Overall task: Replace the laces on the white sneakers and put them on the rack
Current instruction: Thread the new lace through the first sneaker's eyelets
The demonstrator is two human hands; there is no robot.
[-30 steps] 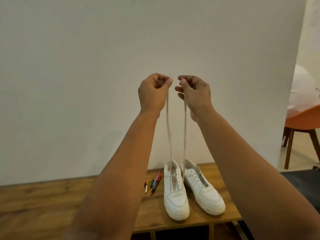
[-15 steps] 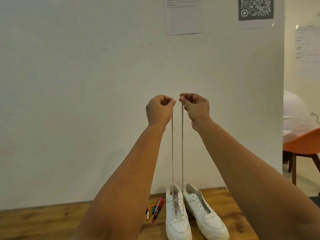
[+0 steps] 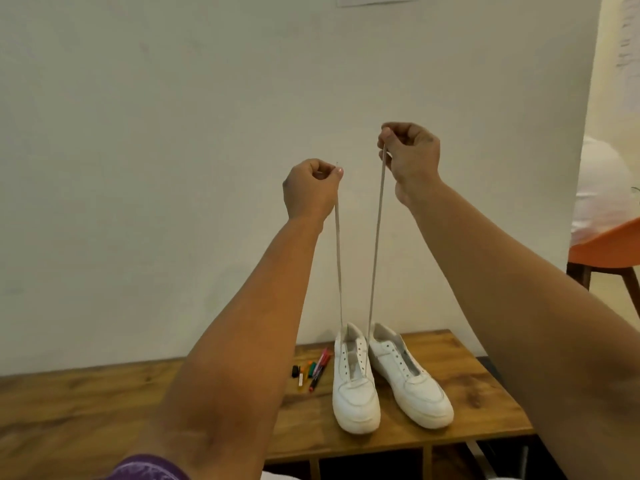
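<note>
A purple sleeve (image 3: 152, 468) shows at the bottom edge, and from there two bare forearms reach up and forward. On the wooden worktop (image 3: 104, 403) stand two white sneakers side by side, toes toward the camera and heels toward the wall. The left sneaker (image 3: 356, 386) has its long axis running almost straight from near to far, while the right sneaker (image 3: 410, 379) is angled, its toe swung out to the right and its heel lying just beside the other's heel. A white lace (image 3: 376, 237) is threaded through the lowest eyelets of the left sneaker, and its two ends rise nearly upright, taut, to the raised hands. The left hand (image 3: 310, 190) pinches one end between thumb and curled fingers; the right hand (image 3: 412, 157), held higher and apart from it, pinches the other end in the same way. Just left of the sneakers lies a small cluster of coloured markers (image 3: 313, 370), their lengths pointing roughly toward the wall. Behind everything stands a plain pale wall (image 3: 173, 133), and at the far right an orange chair (image 3: 609, 247) on wooden legs shows in part.
</note>
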